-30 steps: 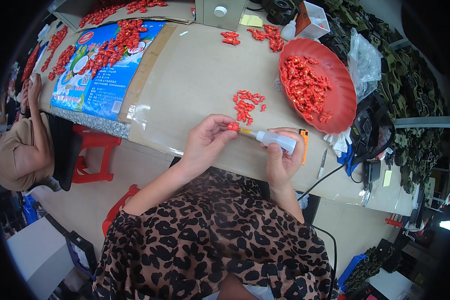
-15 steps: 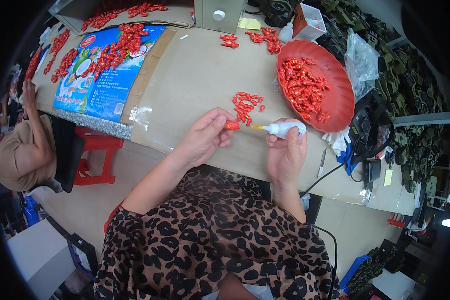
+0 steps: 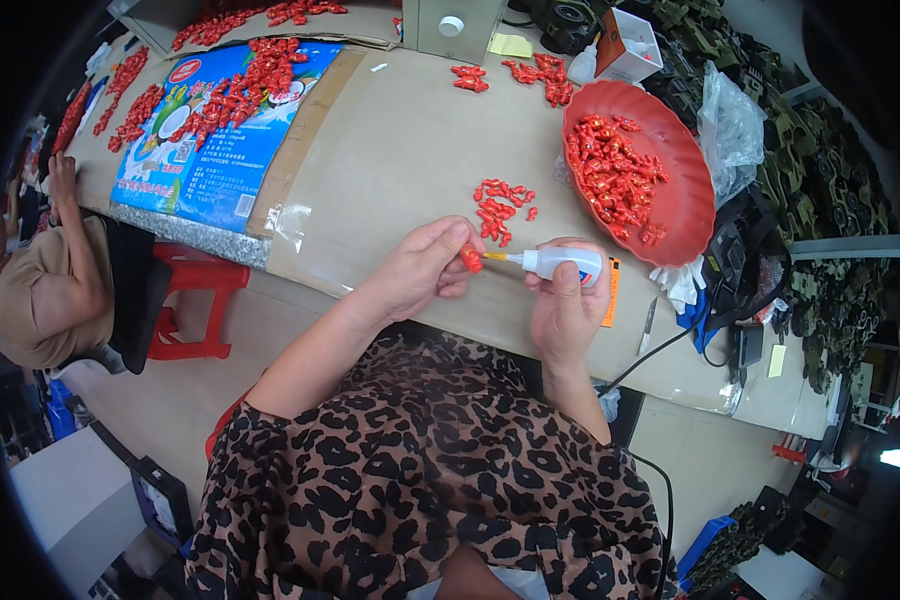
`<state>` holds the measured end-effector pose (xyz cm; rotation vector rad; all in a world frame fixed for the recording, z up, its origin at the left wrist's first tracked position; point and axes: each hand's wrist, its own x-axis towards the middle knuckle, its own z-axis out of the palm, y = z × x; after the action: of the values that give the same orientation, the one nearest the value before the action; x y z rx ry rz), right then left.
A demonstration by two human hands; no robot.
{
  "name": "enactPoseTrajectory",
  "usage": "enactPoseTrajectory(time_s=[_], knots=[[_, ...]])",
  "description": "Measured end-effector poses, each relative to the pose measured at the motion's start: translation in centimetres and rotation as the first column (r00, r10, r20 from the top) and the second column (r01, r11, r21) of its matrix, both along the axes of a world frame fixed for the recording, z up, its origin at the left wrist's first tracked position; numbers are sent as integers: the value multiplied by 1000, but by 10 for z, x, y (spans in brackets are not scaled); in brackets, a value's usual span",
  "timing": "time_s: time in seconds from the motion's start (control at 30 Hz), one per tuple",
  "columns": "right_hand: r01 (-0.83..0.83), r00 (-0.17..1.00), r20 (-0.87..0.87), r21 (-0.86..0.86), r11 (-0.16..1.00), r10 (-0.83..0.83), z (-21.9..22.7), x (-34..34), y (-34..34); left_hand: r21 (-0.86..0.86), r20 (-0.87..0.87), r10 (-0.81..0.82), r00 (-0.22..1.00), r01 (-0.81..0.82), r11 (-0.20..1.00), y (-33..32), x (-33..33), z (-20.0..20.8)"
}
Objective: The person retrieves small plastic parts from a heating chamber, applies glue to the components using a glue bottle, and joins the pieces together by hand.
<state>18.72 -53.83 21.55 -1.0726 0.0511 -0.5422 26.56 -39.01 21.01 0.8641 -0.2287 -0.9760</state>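
Action right at the centre of the frame: the left hand (image 3: 422, 268) has a small red piece (image 3: 471, 259) in a firm pinch, the piece poking out at that hand's right edge, on a slant. Facing it, the right hand (image 3: 567, 315) is wrapped around a white squeeze bottle (image 3: 562, 264), held nearly level, its yellow nozzle (image 3: 501, 257) aimed left, straight at the piece! Tip and piece are all but meeting; whether they touch, I cannot tell. Just above both hands, on the table (image 3: 390, 140), a loose cluster of red figures (image 3: 500, 212). Upper right, a scalloped red bowl (image 3: 687, 190) carries a heap of red parts (image 3: 615, 175). Right of the right hand, an orange strip (image 3: 612, 295), then a thin silvery tool (image 3: 648, 327).
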Motion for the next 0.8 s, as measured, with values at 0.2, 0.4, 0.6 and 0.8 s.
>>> enactPoseTrajectory(time_s=[0.2, 0.4, 0.6, 0.8], knots=[[14, 1000, -6, -35, 999, -14, 1, -1, 0, 42, 12, 1, 1000, -1, 999, 0, 0, 4], [23, 1000, -5, -51, 998, -23, 2, -1, 1, 37, 17, -9, 1000, 8, 999, 0, -1, 2], [13, 1000, -4, -72, 997, -13, 0, -1, 0, 48, 22, -5, 1000, 4, 999, 0, 0, 2], [9, 1000, -5, -71, 997, -9, -2, 0, 0, 51, 21, -5, 1000, 4, 999, 1, 0, 2]])
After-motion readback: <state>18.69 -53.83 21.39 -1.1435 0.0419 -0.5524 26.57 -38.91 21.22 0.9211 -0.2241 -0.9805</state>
